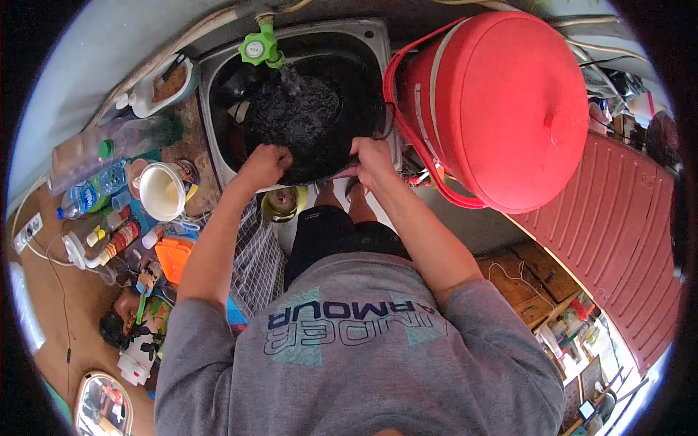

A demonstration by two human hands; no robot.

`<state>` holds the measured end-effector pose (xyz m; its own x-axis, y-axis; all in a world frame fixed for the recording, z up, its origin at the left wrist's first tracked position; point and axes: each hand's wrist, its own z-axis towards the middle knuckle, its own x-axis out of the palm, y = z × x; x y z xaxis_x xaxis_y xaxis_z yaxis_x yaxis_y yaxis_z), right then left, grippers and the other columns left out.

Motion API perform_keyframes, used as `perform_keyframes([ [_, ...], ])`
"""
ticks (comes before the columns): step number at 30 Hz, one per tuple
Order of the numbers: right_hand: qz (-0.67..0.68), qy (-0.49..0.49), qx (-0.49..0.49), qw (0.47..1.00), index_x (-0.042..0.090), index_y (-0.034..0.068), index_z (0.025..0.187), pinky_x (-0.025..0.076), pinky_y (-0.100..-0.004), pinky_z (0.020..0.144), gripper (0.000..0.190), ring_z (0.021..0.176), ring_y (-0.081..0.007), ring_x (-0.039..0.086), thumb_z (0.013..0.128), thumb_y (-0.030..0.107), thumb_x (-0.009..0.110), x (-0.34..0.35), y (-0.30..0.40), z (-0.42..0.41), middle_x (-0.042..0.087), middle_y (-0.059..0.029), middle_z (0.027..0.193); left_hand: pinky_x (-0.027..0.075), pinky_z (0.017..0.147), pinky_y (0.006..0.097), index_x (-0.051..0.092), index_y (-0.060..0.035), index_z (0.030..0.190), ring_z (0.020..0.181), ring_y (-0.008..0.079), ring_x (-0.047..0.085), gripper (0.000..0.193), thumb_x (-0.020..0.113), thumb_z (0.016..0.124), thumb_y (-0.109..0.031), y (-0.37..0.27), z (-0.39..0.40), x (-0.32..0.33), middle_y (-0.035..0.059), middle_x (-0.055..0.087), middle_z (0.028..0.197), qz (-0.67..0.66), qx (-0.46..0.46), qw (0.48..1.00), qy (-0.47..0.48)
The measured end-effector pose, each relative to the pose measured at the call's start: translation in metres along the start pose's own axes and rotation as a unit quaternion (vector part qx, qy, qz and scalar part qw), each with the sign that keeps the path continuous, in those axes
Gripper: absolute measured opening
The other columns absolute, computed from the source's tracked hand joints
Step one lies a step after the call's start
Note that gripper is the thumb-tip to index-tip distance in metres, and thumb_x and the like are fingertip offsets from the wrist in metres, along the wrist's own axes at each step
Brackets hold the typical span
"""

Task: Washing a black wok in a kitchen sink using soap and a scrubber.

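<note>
Water runs from a green plastic tap [262,48] into a large dark round pan [327,144] in the sink [205,103]. The water [297,103] is churning under the spout. At the near left of the pan, my left hand [268,165] is curled on its rim, with the fingertips partly hidden. My right hand [372,158] grips the rim at the near right, thumb on top. Just beyond that hand, a thin dark loop handle [391,120] sticks out. Dark surfaces blend together, so the pan's far outline is unclear.
A big red lidded bucket [518,114] stands close to the sink's right. On the left are a white tub [162,192], plastic bottles [82,200], a cut jug [163,87] and an orange container [173,256]. A wire rack [259,256] is below my left forearm.
</note>
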<state>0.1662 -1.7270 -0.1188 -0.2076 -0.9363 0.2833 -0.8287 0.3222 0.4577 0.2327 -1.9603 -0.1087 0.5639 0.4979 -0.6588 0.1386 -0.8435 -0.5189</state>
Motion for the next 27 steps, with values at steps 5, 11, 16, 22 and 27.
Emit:
perform_keyframes([
  [5, -0.003, 0.005, 0.07, 0.998, 0.052, -0.005, 0.086, 0.054, -0.066, 0.067, 0.018, 0.078, -0.0413, 0.06, 0.069, -0.004, 0.051, 0.014, 0.032, -0.014, 0.054, -0.0175, 0.089, 0.048, 0.071, 0.0418, 0.067, -0.0018, 0.083, 0.081, 0.0355, 0.061, 0.019, 0.065, 0.082, -0.021, -0.043, -0.055, -0.048, 0.0166, 0.065, 0.081, -0.12, 0.102, 0.984, -0.078],
  [11, -0.021, 0.159, 0.188, 0.969, 0.044, -0.008, 0.109, 0.055, -0.0603, 0.072, 0.04, 0.095, -0.0481, 0.058, 0.078, 0.016, 0.054, 0.02, 0.049, -0.028, 0.053, -0.0258, 0.109, 0.047, 0.068, 0.0392, 0.066, -0.0024, 0.079, 0.073, 0.0307, 0.06, 0.014, 0.071, 0.075, -0.015, -0.057, -0.069, -0.085, 0.011, 0.064, 0.074, -0.023, 0.22, 0.925, -0.31],
  [16, -0.19, 0.264, 0.208, 0.922, 0.039, -0.005, 0.131, 0.054, -0.0551, 0.077, 0.082, 0.103, -0.0385, 0.059, 0.085, 0.064, 0.044, 0.046, 0.076, -0.076, 0.056, -0.0246, 0.111, 0.046, 0.061, 0.0356, 0.064, -0.0013, 0.076, 0.064, 0.03, 0.058, 0.009, 0.07, 0.075, -0.008, -0.06, -0.111, -0.109, 0.011, 0.062, 0.07, -0.022, 0.151, 0.917, -0.369],
  [22, -0.217, 0.347, 0.17, 0.897, 0.028, 0.004, 0.142, 0.048, -0.0573, 0.086, 0.089, 0.116, -0.0375, 0.051, 0.084, 0.07, 0.044, 0.074, 0.063, -0.083, 0.041, -0.0258, 0.134, 0.039, 0.057, 0.027, 0.062, 0.0028, 0.081, 0.057, 0.0152, 0.052, 0.013, 0.064, 0.086, -0.009, -0.06, -0.19, -0.098, 0.005, 0.057, 0.063, -0.127, -0.027, 0.865, -0.485],
  [27, -0.337, 0.353, 0.108, 0.866, 0.021, 0.009, 0.148, 0.036, -0.0544, 0.1, 0.089, 0.126, -0.0367, 0.043, 0.085, 0.067, 0.047, 0.098, 0.03, -0.077, 0.029, -0.0228, 0.146, 0.032, 0.059, 0.0198, 0.058, 0.0044, 0.079, 0.069, 0.0037, 0.038, 0.026, 0.056, 0.095, -0.017, -0.067, -0.211, -0.078, -0.0067, 0.044, 0.07, -0.297, -0.139, 0.748, -0.577],
])
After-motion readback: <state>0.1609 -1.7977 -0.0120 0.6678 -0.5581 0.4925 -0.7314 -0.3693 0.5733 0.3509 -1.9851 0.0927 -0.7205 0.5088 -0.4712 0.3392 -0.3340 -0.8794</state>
